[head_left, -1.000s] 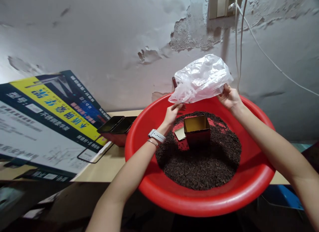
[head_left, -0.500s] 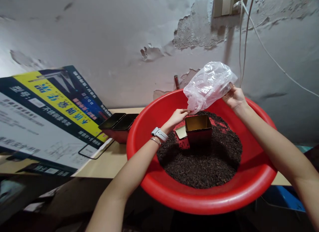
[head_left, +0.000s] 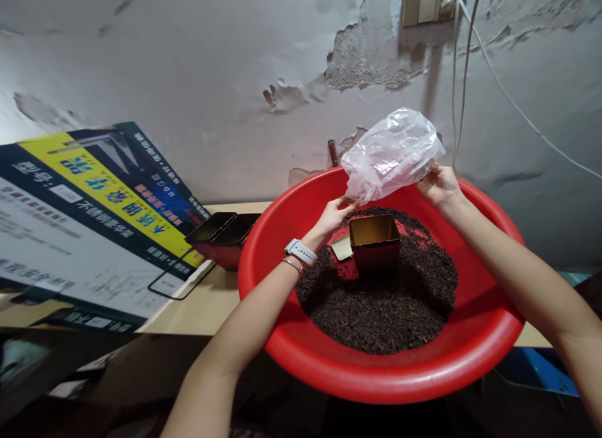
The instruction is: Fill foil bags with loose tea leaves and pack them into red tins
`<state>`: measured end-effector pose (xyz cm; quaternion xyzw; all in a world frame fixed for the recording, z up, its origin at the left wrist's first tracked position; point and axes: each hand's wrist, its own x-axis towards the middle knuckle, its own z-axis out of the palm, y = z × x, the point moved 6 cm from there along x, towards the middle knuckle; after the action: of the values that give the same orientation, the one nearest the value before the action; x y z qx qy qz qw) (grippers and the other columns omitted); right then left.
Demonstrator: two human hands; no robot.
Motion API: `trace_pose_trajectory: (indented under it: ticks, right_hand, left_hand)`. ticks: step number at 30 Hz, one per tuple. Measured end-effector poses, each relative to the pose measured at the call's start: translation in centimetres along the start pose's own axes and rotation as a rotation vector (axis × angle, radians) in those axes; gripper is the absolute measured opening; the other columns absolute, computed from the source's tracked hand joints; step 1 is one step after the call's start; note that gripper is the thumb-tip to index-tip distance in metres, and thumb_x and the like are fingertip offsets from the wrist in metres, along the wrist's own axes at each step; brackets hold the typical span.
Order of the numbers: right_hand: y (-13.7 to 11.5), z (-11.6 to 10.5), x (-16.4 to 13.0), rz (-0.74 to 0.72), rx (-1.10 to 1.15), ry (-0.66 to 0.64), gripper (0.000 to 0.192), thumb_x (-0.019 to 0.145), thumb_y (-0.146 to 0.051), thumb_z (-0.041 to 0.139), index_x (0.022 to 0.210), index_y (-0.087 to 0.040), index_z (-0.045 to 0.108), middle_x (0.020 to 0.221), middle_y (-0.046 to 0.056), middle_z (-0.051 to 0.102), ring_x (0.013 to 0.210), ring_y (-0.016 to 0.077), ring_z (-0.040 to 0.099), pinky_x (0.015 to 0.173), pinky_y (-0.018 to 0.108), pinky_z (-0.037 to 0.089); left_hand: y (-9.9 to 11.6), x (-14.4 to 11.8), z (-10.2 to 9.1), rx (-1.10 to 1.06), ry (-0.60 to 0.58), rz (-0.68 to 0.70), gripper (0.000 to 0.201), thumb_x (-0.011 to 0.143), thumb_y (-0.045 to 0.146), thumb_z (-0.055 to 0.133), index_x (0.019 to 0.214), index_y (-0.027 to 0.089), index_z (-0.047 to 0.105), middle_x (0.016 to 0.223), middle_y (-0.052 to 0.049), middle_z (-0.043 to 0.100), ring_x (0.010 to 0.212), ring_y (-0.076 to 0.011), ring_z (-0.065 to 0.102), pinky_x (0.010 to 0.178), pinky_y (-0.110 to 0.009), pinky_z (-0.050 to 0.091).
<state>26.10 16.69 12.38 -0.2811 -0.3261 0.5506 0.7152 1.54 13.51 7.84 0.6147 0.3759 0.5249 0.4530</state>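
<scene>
From the head camera we see a translucent plastic bag (head_left: pixel 392 154) held up over the far rim of the red tub (head_left: pixel 399 383), at about twelve o'clock. Our left hand (head_left: pixel 337 214), at eleven, has thumb and fingers closed on the bag's lower left end; our right hand (head_left: pixel 439 184), at one, seems to pinch its right edge, though the fingertips are partly hidden. Inside the tub we see an upright square tin (head_left: pixel 375 255) near the middle among dark loose flakes (head_left: pixel 383 328), with a pale flat piece (head_left: pixel 342 248) just beside it at nine. Outside, toward nine, two dark open tins (head_left: pixel 223 237) sit on the table (head_left: pixel 192 315) beside a printed box (head_left: pixel 89 237)
</scene>
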Motion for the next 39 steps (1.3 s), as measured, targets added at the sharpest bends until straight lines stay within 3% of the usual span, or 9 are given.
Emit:
trace_pose_trajectory:
  ticks: [3, 6, 8, 11, 18, 22, 27, 32, 39]
  right_hand:
    - [-0.7, -0.5, 0.5, -0.027, 0.012, 0.018, 0.019, 0.088, -0.009, 0.043, 0.078, -0.022, 0.053, 0.069, -0.002, 0.060, 0.069, 0.0100, 0.059, 0.069, 0.021, 0.054]
    - [-2.6, -3.1, 1.8, -0.131, 0.041, 0.200, 0.026, 0.082, 0.000, 0.036, 0.076, -0.022, 0.048, 0.064, -0.005, 0.054, 0.061, 0.0086, 0.055, 0.065, 0.020, 0.052]
    - [-3.5, -4.9, 2.5, -0.172, 0.062, 0.315, 0.030, 0.078, 0.004, 0.031, 0.077, -0.022, 0.045, 0.066, -0.006, 0.054, 0.058, 0.0078, 0.054, 0.064, 0.020, 0.051]
    - [-3.7, -6.1, 3.0, -0.154, 0.057, 0.368, 0.032, 0.075, 0.005, 0.030, 0.083, -0.023, 0.045, 0.071, -0.007, 0.057, 0.057, 0.0077, 0.056, 0.061, 0.021, 0.050]
    - [-3.1, -5.9, 3.9, -0.203, 0.036, 0.269, 0.032, 0.069, -0.001, 0.040, 0.088, -0.027, 0.044, 0.079, -0.007, 0.062, 0.064, 0.0097, 0.062, 0.066, 0.026, 0.053]
    - [-2.9, -6.3, 4.3, -0.194, 0.058, 0.289, 0.032, 0.069, -0.003, 0.040, 0.087, -0.028, 0.045, 0.080, -0.006, 0.063, 0.066, 0.0109, 0.062, 0.067, 0.029, 0.054]
    - [-2.9, -6.3, 4.1, -0.197, 0.102, 0.298, 0.036, 0.067, 0.000, 0.038, 0.090, -0.027, 0.046, 0.080, -0.005, 0.063, 0.067, 0.0117, 0.063, 0.069, 0.030, 0.055]
    - [-2.9, -6.8, 5.0, -0.226, 0.027, 0.249, 0.028, 0.066, -0.005, 0.046, 0.083, -0.028, 0.047, 0.085, -0.005, 0.065, 0.073, 0.0133, 0.064, 0.070, 0.032, 0.055]
    - [-2.8, -6.9, 5.1, -0.211, 0.053, 0.287, 0.029, 0.067, -0.005, 0.042, 0.083, -0.028, 0.049, 0.082, -0.005, 0.065, 0.074, 0.0125, 0.064, 0.073, 0.032, 0.055]
  left_hand:
    - [0.0, 0.2, -1.9, -0.035, 0.224, -0.045, 0.011, 0.073, 0.025, 0.077, 0.079, 0.016, 0.075, 0.094, -0.006, 0.075, 0.106, -0.0232, 0.062, 0.097, -0.034, 0.042]
    - [0.4, 0.1, -4.8, -0.068, 0.524, -0.098, 0.003, 0.075, 0.017, 0.071, 0.072, 0.016, 0.071, 0.086, -0.004, 0.075, 0.102, -0.0211, 0.061, 0.089, -0.030, 0.044]
    - [0.9, 0.2, -6.0, -0.079, 0.599, -0.081, 0.006, 0.076, 0.016, 0.070, 0.070, 0.016, 0.070, 0.084, -0.003, 0.074, 0.100, -0.0201, 0.061, 0.085, -0.028, 0.044]
    - [1.5, 0.2, -6.5, -0.081, 0.604, -0.050, 0.009, 0.079, 0.014, 0.068, 0.070, 0.015, 0.070, 0.083, -0.003, 0.073, 0.096, -0.0183, 0.061, 0.083, -0.026, 0.042]
    - [1.5, -0.2, -6.4, -0.084, 0.660, -0.097, 0.017, 0.086, 0.012, 0.061, 0.071, 0.018, 0.066, 0.082, 0.000, 0.069, 0.085, -0.0135, 0.058, 0.070, -0.021, 0.039]
    - [1.5, -0.3, -6.3, -0.081, 0.650, -0.103, 0.019, 0.088, 0.011, 0.060, 0.071, 0.019, 0.064, 0.080, 0.000, 0.065, 0.076, -0.0120, 0.054, 0.062, -0.020, 0.035]
    - [1.3, -0.2, -6.4, -0.082, 0.639, -0.096, 0.019, 0.088, 0.012, 0.060, 0.071, 0.019, 0.063, 0.084, 0.000, 0.065, 0.078, -0.0122, 0.054, 0.062, -0.020, 0.035]
    - [1.2, -0.1, -6.6, -0.065, 0.624, -0.091, 0.017, 0.088, 0.013, 0.061, 0.072, 0.019, 0.064, 0.083, 0.000, 0.065, 0.078, -0.0130, 0.054, 0.063, -0.021, 0.035]
    - [1.1, -0.1, -6.5, -0.089, 0.634, -0.092, 0.018, 0.087, 0.012, 0.061, 0.071, 0.019, 0.064, 0.081, 0.000, 0.064, 0.077, -0.0121, 0.053, 0.062, -0.019, 0.036]
